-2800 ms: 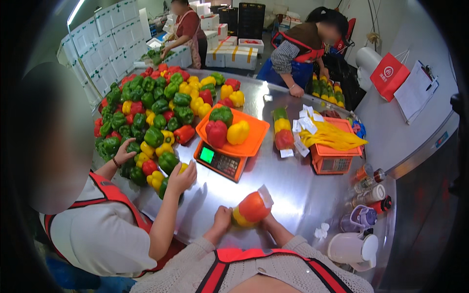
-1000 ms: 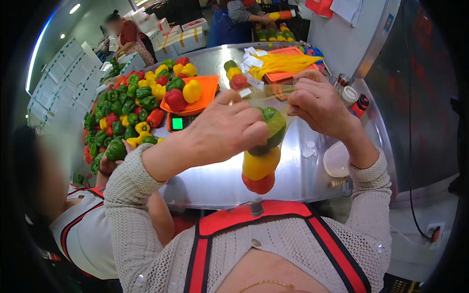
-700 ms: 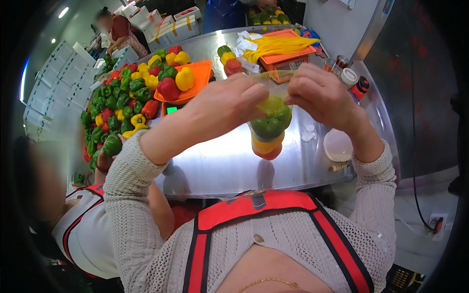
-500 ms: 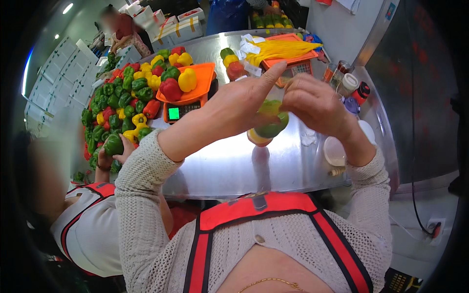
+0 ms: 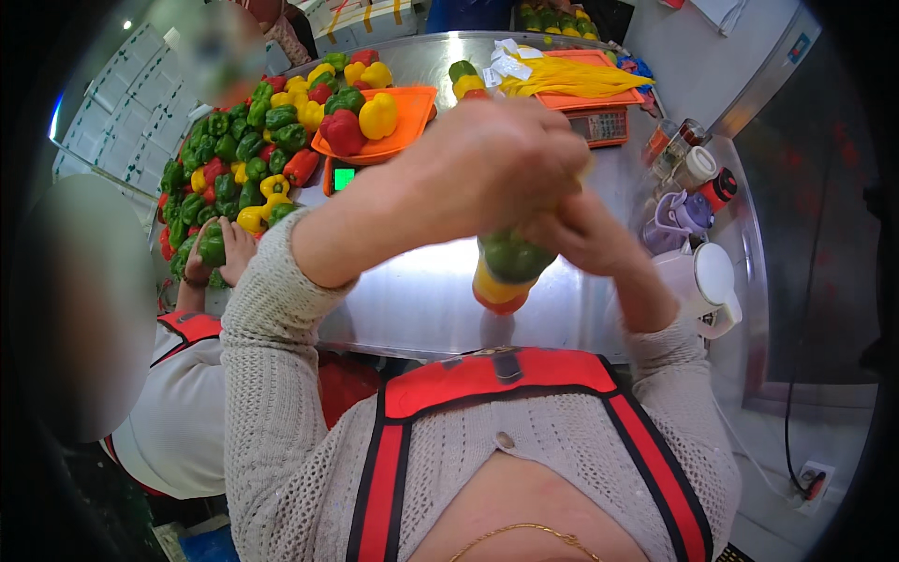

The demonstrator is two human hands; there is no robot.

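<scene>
A column of bell peppers [image 5: 513, 258], green over yellow over red, is below my hands at the middle of the steel table. My left hand [image 5: 506, 155], smeared by motion, is closed in a fist above it. Beside and just under that fist, my right hand [image 5: 585, 229] is closed at the column's top. The hands cover the top end, so what binds the peppers there is hidden. Whether the column's foot touches the table, I cannot tell. Behind my left hand, another similar column [image 5: 464, 80] lies on the table, partly covered.
Loose bell peppers [image 5: 234, 150] are heaped at the left, beside a scale with an orange tray [image 5: 407, 122]. A co-worker's hands [image 5: 239, 251] hold a green pepper. Yellow strips [image 5: 571, 80] lie on an orange scale at the back. A white kettle [image 5: 716, 276] and several bottles line the right edge.
My left hand has gone from outstretched fingers to a fist and moved right, over the right hand. The right hand has dropped lower. The view has shifted slightly.
</scene>
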